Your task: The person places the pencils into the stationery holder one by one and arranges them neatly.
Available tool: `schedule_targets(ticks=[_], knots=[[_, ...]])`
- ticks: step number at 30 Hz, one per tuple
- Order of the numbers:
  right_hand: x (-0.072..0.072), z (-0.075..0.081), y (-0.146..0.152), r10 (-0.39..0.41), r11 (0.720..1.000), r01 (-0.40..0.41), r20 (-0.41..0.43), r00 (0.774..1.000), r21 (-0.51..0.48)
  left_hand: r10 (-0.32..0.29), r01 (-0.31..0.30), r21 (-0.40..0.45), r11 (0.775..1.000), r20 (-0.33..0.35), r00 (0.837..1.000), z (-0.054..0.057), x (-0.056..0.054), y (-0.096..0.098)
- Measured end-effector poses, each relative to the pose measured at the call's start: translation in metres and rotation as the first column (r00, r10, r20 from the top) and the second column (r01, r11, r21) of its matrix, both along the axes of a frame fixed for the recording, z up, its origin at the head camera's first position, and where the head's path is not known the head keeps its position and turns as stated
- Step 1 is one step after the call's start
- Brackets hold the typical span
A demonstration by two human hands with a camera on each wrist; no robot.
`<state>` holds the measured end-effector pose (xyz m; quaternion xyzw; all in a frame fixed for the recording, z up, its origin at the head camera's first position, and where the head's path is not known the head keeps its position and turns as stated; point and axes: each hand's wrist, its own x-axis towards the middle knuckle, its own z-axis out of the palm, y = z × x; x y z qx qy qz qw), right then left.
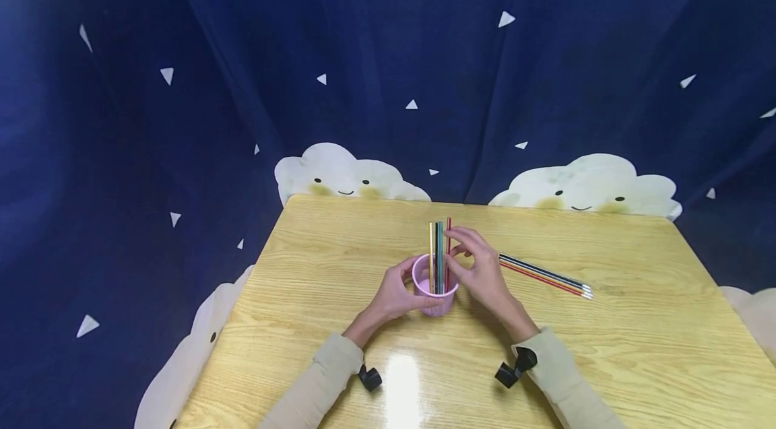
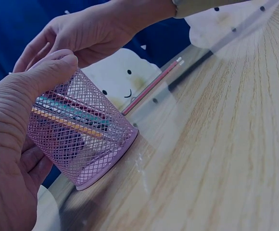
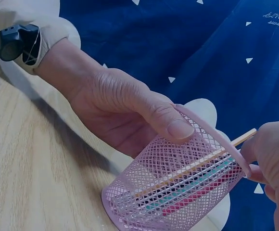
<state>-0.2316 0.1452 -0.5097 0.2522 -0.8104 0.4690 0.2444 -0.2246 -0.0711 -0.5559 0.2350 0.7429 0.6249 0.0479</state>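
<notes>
A pink mesh pen cup [image 1: 435, 308] stands on the table, and my left hand [image 1: 391, 295] grips it round the side, thumb across the near wall. Several pencils stand inside: a yellow one [image 1: 431, 247], dark and teal ones [image 1: 440, 250], and a red pencil [image 1: 448, 223]. At the cup's right rim, the fingers and thumb of my right hand [image 1: 485, 273] pinch the red pencil, whose lower end is within the cup. Through the mesh in the right wrist view, the teal pencil [image 3: 171, 195] leans among the others.
To the right of the cup, several pencils [image 1: 545, 274] lie side by side on the wooden table [image 1: 636, 335], white-tipped ends pointing right. A dark blue curtain [image 1: 388, 45] with white triangles and clouds hangs behind the table.
</notes>
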Motion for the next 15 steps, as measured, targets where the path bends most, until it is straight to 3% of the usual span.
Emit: schedule_targets(ticks=[8,15], knots=[[0.0018,-0.0019,0.0016,0.008,0.999,-0.008,-0.004,1.000,0.046,-0.004,0.004,0.001,1.000,-0.031,1.000,-0.0020,0.0009,-0.0007],[0.0053,-0.0031,0.0070,0.038,0.998,-0.041,0.066,0.997,0.042,-0.011,0.011,0.003,1.000,-0.016,1.000,0.0037,0.0021,-0.0026]])
